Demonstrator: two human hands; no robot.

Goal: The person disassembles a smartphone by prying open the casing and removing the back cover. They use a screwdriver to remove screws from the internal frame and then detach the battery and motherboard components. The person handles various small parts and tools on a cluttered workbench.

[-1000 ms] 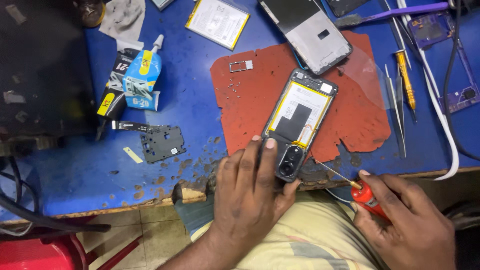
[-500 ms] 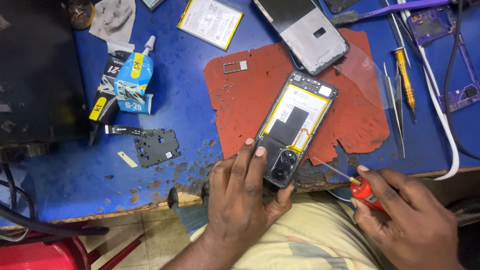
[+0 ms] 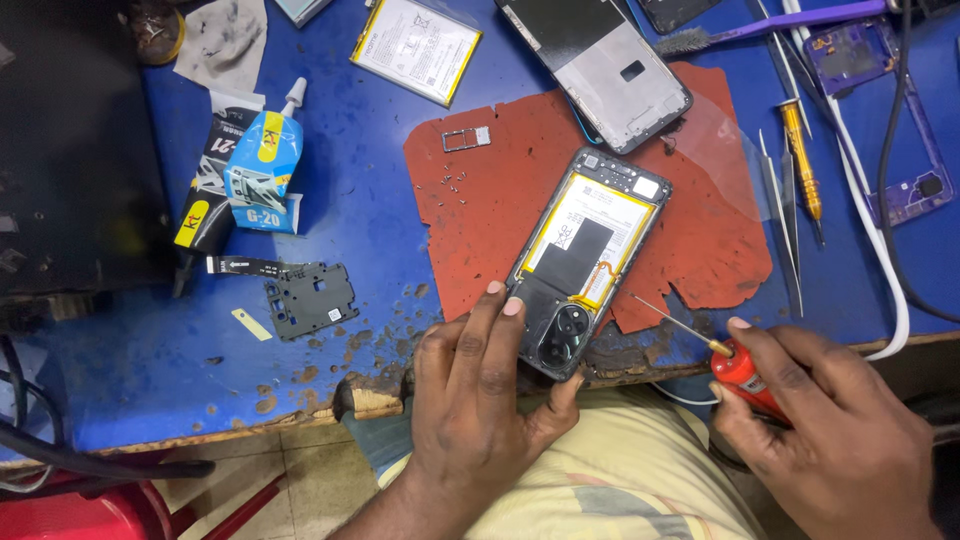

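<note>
Lying opened, back cover off, the phone [image 3: 585,262] is seen at the centre of the frame on a red mat [image 3: 510,190] over the blue table [image 3: 360,210], its lower end at the table's near edge. That lower end is pinned by the left hand [image 3: 480,395], fingers spread flat beside the camera block and thumb tucked under the edge. A red-handled screwdriver [image 3: 745,375] is clasped in the right hand [image 3: 835,430] at lower right, fingers closed round the handle, the thin shaft aimed toward the phone's right side with its tip just short of the frame.

The step in hand is judged to be screw work on the inner plate, with tiny screws [image 3: 452,185] already laid loose on the mat. A steady pin from the left hand and a fine seating of the tip would be called for next.

A spare battery [image 3: 415,48] and a detached back cover [image 3: 600,65] are seen at the top, a glue tube [image 3: 262,160] and a small black plate [image 3: 310,298] at left, tweezers [image 3: 785,225] at right.
</note>
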